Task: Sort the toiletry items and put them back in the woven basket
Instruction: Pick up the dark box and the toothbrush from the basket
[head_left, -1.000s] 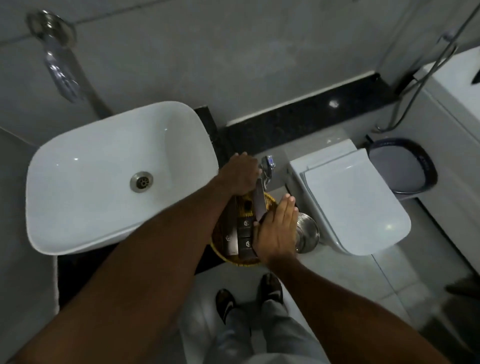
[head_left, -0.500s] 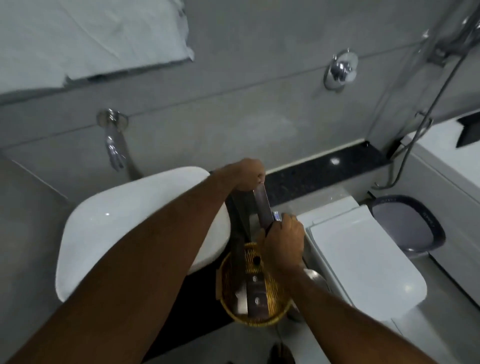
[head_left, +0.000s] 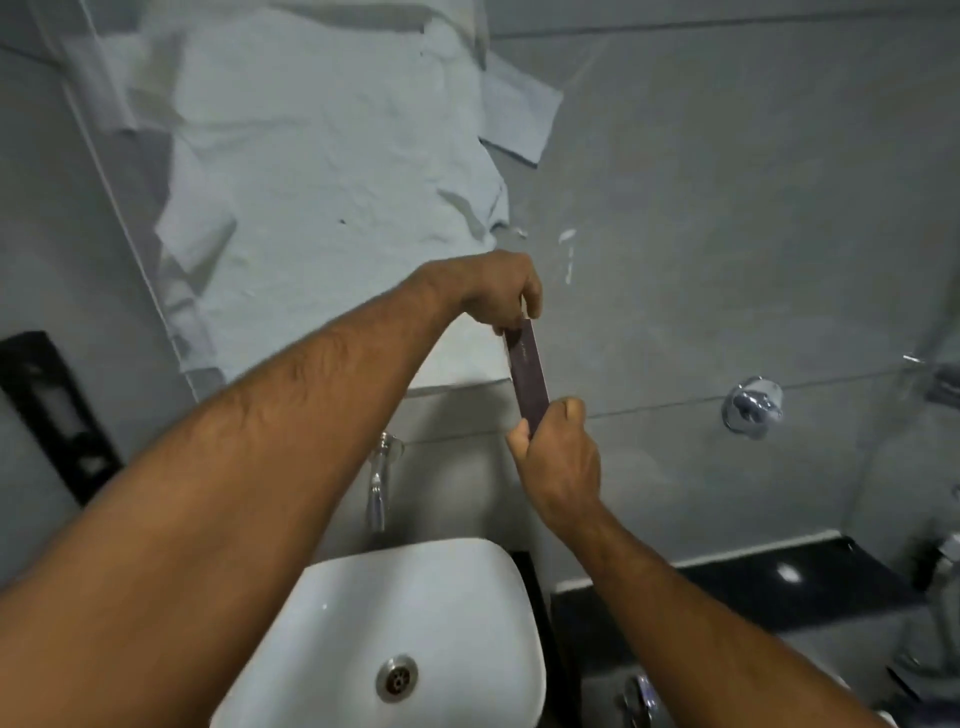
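A long, narrow dark toiletry box (head_left: 529, 376) is held up in front of the wall, well above the sink. My left hand (head_left: 498, 293) pinches its top end. My right hand (head_left: 558, 457) grips its bottom end from below. Both hands are closed on the box, and it stands nearly upright, tilted slightly left at the top. The woven basket is out of view.
A white sink (head_left: 415, 623) with a metal drain (head_left: 396, 677) lies below my arms, with a chrome tap (head_left: 379, 483) on the wall behind it. Crumpled paper (head_left: 311, 182) covers the mirror area. A chrome wall valve (head_left: 753, 408) is at right, and a black ledge (head_left: 753, 587) runs below it.
Both hands lifted the dark box up from the basket to in front of the wall. The view tilted upward, so the basket and toilet dropped out of sight.
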